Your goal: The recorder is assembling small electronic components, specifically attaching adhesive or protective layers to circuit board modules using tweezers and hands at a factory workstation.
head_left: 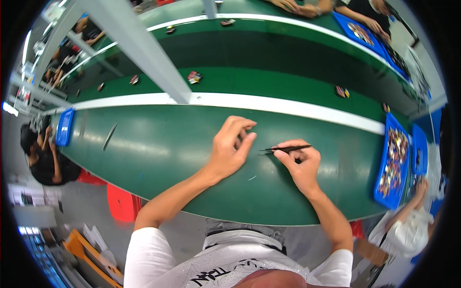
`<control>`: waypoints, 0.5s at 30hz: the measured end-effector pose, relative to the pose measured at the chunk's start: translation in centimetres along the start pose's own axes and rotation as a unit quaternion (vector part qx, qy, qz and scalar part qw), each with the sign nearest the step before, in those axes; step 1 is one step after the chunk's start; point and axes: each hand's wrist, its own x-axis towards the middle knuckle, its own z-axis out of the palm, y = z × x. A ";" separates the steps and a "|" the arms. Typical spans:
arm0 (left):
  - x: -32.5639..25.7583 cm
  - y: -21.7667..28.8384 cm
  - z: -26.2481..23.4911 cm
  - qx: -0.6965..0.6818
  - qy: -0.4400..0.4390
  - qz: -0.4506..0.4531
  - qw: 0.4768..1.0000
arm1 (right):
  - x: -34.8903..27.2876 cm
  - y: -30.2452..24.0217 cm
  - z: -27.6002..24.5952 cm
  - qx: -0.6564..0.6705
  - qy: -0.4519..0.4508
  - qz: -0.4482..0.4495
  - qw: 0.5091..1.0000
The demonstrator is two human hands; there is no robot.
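Black tweezers [288, 149] are held in my right hand [303, 165], between thumb and fingers. Their two tips point left, slightly apart, with nothing visible between them. My left hand [229, 148] hovers over the green worktable [177, 168], just left of the tweezer tips. Its fingers are half curled; thumb and forefinger stand apart, and I see nothing in them. A short, thin pale sliver [252, 177] lies on the tabletop below and between the hands.
A blue tray [391, 161] heaped with small multicoloured parts stands at the right. A slim pointed tool [109, 136] and a blue bin [65, 127] lie left. Beyond the white rail [269, 105], a green belt [269, 84] bears small clusters of parts. Other people sit around.
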 end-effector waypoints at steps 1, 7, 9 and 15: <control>0.3 0.2 0.1 0.009 0.005 0.038 0.999 | 0.0 0.0 0.0 0.005 0.009 -0.002 1.000; 4.0 7.8 0.5 -0.086 -0.092 0.309 0.943 | 0.4 0.6 0.2 -0.012 0.043 -0.085 0.995; 4.5 11.7 1.6 -0.311 -0.224 0.264 0.885 | 0.0 -0.8 -0.2 -0.016 0.043 -0.041 0.998; 5.1 17.3 -1.3 -0.608 -0.584 0.070 0.533 | 0.4 0.5 -0.1 -0.004 0.043 0.028 0.999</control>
